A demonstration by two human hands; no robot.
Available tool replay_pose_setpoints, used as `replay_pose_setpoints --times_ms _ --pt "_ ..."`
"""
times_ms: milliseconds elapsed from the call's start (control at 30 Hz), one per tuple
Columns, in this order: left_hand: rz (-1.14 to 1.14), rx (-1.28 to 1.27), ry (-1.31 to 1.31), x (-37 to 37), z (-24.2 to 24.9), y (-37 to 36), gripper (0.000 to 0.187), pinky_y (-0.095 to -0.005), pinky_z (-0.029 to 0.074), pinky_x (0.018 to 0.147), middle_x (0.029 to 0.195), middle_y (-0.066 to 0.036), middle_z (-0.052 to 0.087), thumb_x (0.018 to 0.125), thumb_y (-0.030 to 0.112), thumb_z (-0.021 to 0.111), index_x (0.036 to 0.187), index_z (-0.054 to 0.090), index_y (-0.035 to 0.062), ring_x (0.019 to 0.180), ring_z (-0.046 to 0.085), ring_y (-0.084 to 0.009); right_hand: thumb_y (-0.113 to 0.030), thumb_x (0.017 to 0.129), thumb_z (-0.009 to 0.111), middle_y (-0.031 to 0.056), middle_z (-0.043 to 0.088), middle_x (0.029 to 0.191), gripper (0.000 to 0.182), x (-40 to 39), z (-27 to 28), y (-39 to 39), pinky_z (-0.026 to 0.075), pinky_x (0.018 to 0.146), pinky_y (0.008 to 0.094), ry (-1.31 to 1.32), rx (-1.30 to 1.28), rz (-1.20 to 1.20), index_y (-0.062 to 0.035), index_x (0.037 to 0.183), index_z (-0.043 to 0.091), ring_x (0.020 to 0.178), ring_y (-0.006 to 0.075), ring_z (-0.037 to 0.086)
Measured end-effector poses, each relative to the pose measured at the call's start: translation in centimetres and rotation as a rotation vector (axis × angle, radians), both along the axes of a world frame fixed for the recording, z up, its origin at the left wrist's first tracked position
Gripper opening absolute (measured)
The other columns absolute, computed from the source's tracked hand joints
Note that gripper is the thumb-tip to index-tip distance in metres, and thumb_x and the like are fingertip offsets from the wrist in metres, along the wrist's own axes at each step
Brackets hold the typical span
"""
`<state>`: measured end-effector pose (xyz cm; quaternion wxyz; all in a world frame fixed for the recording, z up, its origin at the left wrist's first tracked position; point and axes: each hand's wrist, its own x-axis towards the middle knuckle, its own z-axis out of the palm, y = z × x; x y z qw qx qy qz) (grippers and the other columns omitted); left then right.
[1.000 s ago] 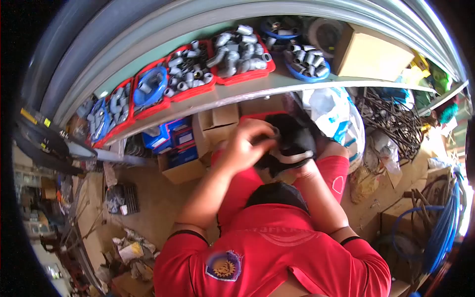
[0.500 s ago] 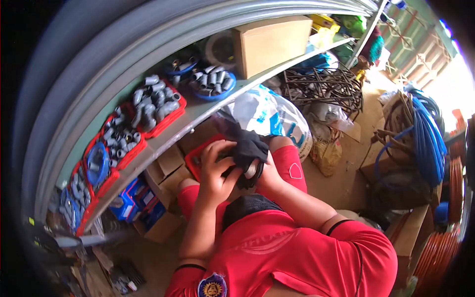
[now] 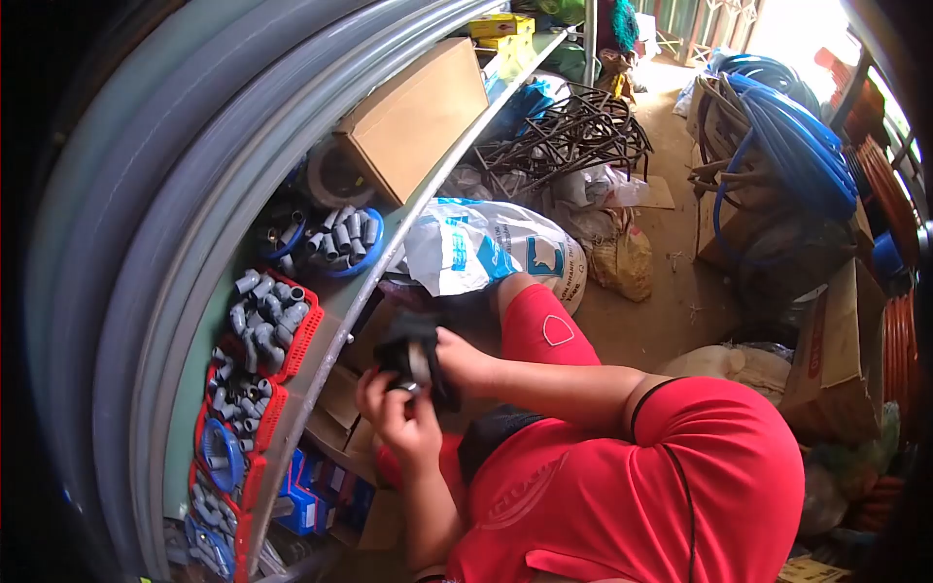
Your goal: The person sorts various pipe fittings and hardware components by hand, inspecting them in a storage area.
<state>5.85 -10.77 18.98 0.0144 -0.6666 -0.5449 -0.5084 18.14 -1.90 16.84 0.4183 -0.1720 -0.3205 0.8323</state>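
In front of my lap, both hands hold a black, cloth-like bundle (image 3: 403, 340), blurred by motion. A pale, shiny part shows in its middle; I cannot make out what it is. My left hand (image 3: 398, 413) grips the lower side with curled fingers, near a small shiny bit. From the right, my right hand (image 3: 462, 361) is closed round the bundle's edge, its fingertips partly hidden. Just beyond the hands lies a white and blue printed plastic sack (image 3: 530, 248), near my knee.
Along the left runs a shelf (image 3: 326, 374) with red baskets (image 3: 303, 335) of grey pipe fittings (image 3: 262, 316), a blue basket (image 3: 362, 255) and a cardboard box (image 3: 418, 117). Metal rods (image 3: 583, 141) lie ahead. Blue hose coils (image 3: 792, 146) and a carton (image 3: 831, 340) stand right.
The view has swung to the right, so the shelf and sack sit further left. Both hands still hold the black bundle, which has turned and now shows more of its pale part.
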Motion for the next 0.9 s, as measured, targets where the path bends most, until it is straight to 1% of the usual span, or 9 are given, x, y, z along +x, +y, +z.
replay_pose_setpoints --times_ms 33,67,100,167,400,567,700,800,900 --pt "-0.004 -0.013 -0.205 -0.2 0.1 0.2 0.014 -0.0499 0.039 0.103 0.117 -0.013 0.062 0.084 0.013 0.071 0.094 0.065 0.0059 0.12 0.052 -0.0357 -0.007 0.084 0.063 0.0016 0.066 0.101 0.033 0.9 0.9 0.1 0.052 0.08 0.0292 -0.117 0.227 0.135 -0.004 0.117 0.062 0.092 0.0119 0.062" --pt "0.021 -0.083 -0.565 0.1 0.3 -0.2 0.02 -0.0408 0.045 0.097 0.115 -0.013 0.062 0.086 0.013 0.066 0.1 0.063 -0.0008 0.112 0.057 -0.0261 -0.005 0.082 0.067 0.0022 0.066 0.105 0.04 1.6 1.9 -0.2 0.05 0.087 0.03 -0.155 0.345 0.202 -0.0011 0.121 0.059 0.099 0.0124 0.06" --pt "-0.108 -0.099 -0.706 -0.3 1.1 0.1 0.029 -0.0332 0.049 0.09 0.111 -0.01 0.064 0.086 0.014 0.063 0.109 0.062 -0.0041 0.102 0.061 -0.02 -0.006 0.082 0.069 0.0027 0.065 0.108 0.043 1.6 2.4 0.0 0.049 0.089 0.0301 -0.137 0.465 0.186 -0.0007 0.123 0.058 0.102 0.0117 0.058" --pt "-0.157 -0.15 -1.004 -0.8 0.9 0.3 0.03 -0.0317 0.051 0.086 0.106 -0.008 0.066 0.086 0.016 0.064 0.11 0.064 -0.0015 0.095 0.064 -0.0181 -0.009 0.082 0.073 0.0037 0.063 0.114 0.05 1.3 3.0 0.0 0.047 0.093 0.0303 -0.102 0.701 0.158 0.0001 0.127 0.054 0.107 0.0103 0.055" --pt "-0.168 -0.221 -1.011 2.2 2.0 1.1 0.03 -0.0306 0.052 0.085 0.105 -0.007 0.067 0.09 0.021 0.066 0.109 0.066 -0.0007 0.095 0.064 -0.015 -0.03 0.079 0.072 0.0179 0.062 0.112 0.054 1.5 3.2 0.6 0.048 0.093 0.0397 -0.301 1.0 -0.385 -0.0003 0.12 0.054 0.107 0.0346 0.061" --pt "-0.289 -0.267 -1.261 3.8 2.4 1.3 0.028 -0.0294 0.05 0.082 0.105 -0.007 0.067 0.094 0.018 0.063 0.113 0.064 -0.0022 0.092 0.064 -0.0143 -0.029 0.081 0.071 0.0142 0.065 0.108 0.043 2.7 2.5 2.4 0.05 0.086 0.0397 -0.411 1.2 -0.335 -0.0016 0.111 0.058 0.098 0.0306 0.065" --pt "-0.211 -0.264 -0.996 3.3 0.9 1.8 0.015 -0.029 0.048 0.078 0.097 -0.005 0.064 0.097 0.013 0.057 0.104 0.063 0.0014 0.086 0.06 -0.0139 -0.019 0.088 0.066 0.0072 0.066 0.103 0.025 2.3 2.6 2.1 0.052 0.079 0.0337 -0.253 0.849 -0.245 -0.0033 0.106 0.061 0.091 0.0164 0.064" --pt "-0.193 -0.233 -0.672 2.5 2.4 1.9 0.01 -0.0322 0.046 0.081 0.096 -0.007 0.06 0.097 0.01 0.054 0.097 0.06 0.003 0.09 0.057 -0.0194 -0.01 0.087 0.063 -0.0003 0.066 0.083 0.014 3.7 4.8 2.4 0.052 0.067 0.0288 -0.13 0.527 0.0 -0.0002 0.096 0.066 0.076 0.0077 0.061" --pt "-0.235 -0.131 -0.246 0.8 3.4 2.1 0.008 -0.0388 0.044 0.089 0.1 -0.012 0.057 0.094 0.01 0.057 0.091 0.058 0.0026 0.099 0.055 -0.0279 -0.009 0.089 0.062 -0.0014 0.067 0.088 0.012 3.5 3.8 3.3 0.051 0.063 0.0254 0.004 0.183 0.0 -0.001 0.097 0.067 0.072 0.0044 0.061"
